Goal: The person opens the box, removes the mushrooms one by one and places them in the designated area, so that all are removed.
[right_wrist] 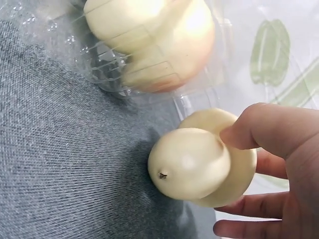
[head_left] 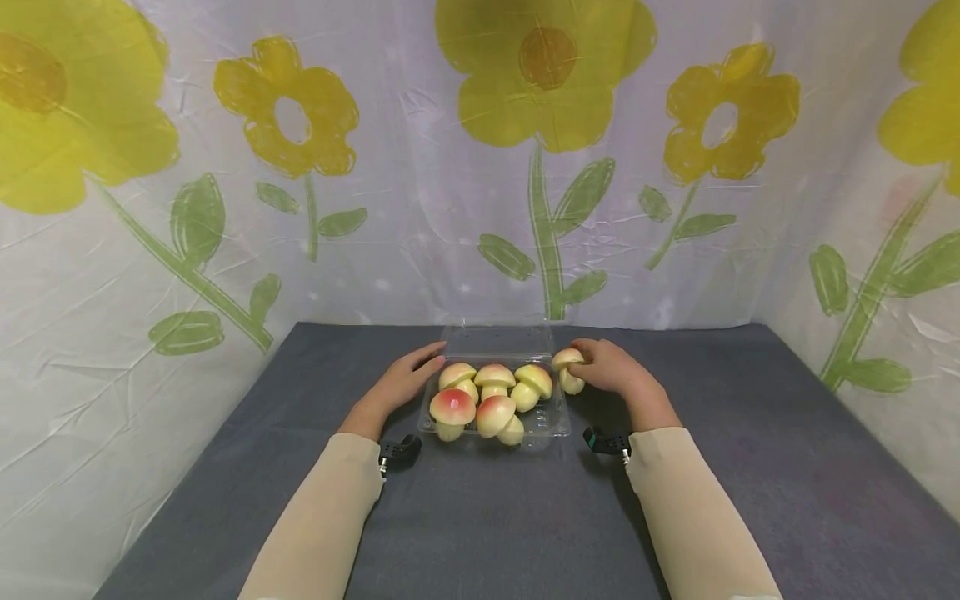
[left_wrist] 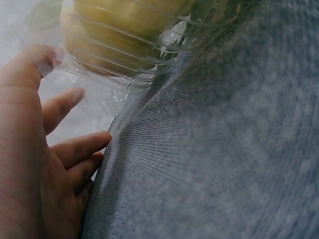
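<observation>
A clear plastic clamshell box (head_left: 553,422) sits on the table with its lid (head_left: 498,340) tipped back. Several toy mushrooms with pink-and-yellow caps, one of them a red-topped mushroom (head_left: 453,407) at the front left, lie inside it. Just outside the box's right side, my right hand (head_left: 613,368) pinches another mushroom (right_wrist: 189,162) by its cap, thumb against the underside; its pale stem points towards the wrist camera. At the box's left side is my left hand (head_left: 401,385), fingers extended, with fingertips (left_wrist: 46,54) right at the clear rim.
A dark grey cloth (head_left: 480,517) covers the table. Behind and at both sides hangs a white curtain (head_left: 405,208) printed with yellow flowers. Black wrist cameras (head_left: 405,448) are strapped beneath both forearms, by the beige sleeves (head_left: 315,517).
</observation>
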Available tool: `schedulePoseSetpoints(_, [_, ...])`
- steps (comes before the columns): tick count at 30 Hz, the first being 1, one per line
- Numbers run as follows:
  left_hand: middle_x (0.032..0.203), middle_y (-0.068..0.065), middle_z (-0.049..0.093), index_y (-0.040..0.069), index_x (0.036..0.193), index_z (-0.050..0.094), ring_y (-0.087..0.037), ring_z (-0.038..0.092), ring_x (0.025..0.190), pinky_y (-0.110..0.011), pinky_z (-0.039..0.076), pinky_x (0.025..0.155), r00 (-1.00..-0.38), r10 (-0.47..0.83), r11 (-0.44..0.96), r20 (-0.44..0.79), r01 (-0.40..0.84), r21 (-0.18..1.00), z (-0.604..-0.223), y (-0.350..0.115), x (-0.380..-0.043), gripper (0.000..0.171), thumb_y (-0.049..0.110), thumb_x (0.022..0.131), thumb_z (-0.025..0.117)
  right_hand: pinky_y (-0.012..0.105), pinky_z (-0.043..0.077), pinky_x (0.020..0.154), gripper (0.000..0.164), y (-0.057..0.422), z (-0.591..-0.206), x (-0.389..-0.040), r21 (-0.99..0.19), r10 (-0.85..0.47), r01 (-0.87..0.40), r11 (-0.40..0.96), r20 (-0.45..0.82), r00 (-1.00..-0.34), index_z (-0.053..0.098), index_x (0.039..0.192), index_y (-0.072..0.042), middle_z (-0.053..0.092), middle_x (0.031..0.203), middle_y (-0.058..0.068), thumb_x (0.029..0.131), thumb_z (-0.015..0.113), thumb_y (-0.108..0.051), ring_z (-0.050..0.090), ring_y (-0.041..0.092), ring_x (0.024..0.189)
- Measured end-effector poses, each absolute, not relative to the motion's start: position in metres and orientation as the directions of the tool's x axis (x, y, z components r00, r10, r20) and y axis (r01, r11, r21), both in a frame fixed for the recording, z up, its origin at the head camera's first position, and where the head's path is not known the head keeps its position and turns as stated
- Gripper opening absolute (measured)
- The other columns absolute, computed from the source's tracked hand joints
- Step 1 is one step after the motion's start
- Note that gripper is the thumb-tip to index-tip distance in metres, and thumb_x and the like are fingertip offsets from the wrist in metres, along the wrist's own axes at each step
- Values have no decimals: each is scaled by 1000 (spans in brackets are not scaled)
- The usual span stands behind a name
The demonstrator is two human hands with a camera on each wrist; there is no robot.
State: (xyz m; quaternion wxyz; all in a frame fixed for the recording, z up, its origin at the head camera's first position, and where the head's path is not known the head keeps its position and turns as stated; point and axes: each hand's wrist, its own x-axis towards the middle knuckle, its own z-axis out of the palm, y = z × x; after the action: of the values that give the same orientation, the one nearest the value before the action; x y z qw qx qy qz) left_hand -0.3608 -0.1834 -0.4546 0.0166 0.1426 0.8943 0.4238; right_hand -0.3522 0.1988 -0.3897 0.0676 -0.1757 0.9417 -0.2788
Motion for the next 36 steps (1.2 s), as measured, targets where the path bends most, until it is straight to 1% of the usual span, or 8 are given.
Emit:
schedulePoseSetpoints(3, [161,-11,40,25,160,40,-36,36,147,-62,30,118,-959,267,599,93,241,763,-456,-184,-362,60,53,108,48,58,51,96,61,199,-387,-352,-548,-362,-287,786,-31,-932,40,153,9,57,137,31,104,57,-22,59,44,120])
schedulePoseSetpoints(7, [160,-11,41,25,160,40,-37,37,147,-62,30,117,-959,265,596,96,241,766,-455,-183,-361,59,51,108,49,56,52,92,61,199,-384,-353,-527,-356,-289,799,-29,-934,40,154,6,57,136,31,102,58,-23,59,43,117])
schedulePoseSetpoints(12, [160,-12,41,22,160,40,-36,37,147,-61,31,117,-960,263,591,101,243,769,-454,-181,-360,58,49,109,48,56,51,93,63,200,-379,-353,-517,-360,-294,804,-29,-932,38,156,3,48,147,30,104,58,-26,53,46,127])
schedulePoseSetpoints(15, [160,-11,42,23,160,41,-36,37,147,-60,32,117,-961,260,588,97,237,774,-453,-181,-359,58,49,109,48,61,47,99,64,199,-374,-350,-518,-351,-285,807,-31,-936,37,158,0,39,154,31,105,58,-28,45,49,135])
schedulePoseSetpoints(20, [160,-11,41,23,160,40,-35,37,147,-60,32,117,-958,270,573,94,239,784,-454,-182,-359,61,52,108,48,70,36,107,66,195,-362,-342,-506,-322,-263,821,-30,-946,34,161,-6,24,160,34,106,57,-34,29,54,144])
schedulePoseSetpoints(26, [161,-10,40,24,160,40,-35,35,148,-61,31,118,-955,279,569,99,247,784,-455,-183,-361,60,52,108,48,70,34,109,67,186,-348,-331,-494,-342,-303,815,13,-940,35,160,-5,25,160,32,104,60,-32,28,52,145])
schedulePoseSetpoints(32, [162,-10,39,24,160,40,-36,35,148,-62,30,117,-956,276,574,101,248,780,-455,-183,-361,59,51,108,48,69,37,107,70,176,-336,-321,-513,-375,-333,791,23,-927,35,161,-8,25,161,30,102,64,-31,31,50,144])
schedulePoseSetpoints(36, [162,-11,39,24,160,40,-36,35,148,-62,30,117,-958,271,581,97,243,777,-455,-183,-361,58,50,109,48,68,38,108,72,168,-329,-313,-506,-402,-357,785,22,-915,34,161,-10,24,162,28,100,67,-30,29,48,146])
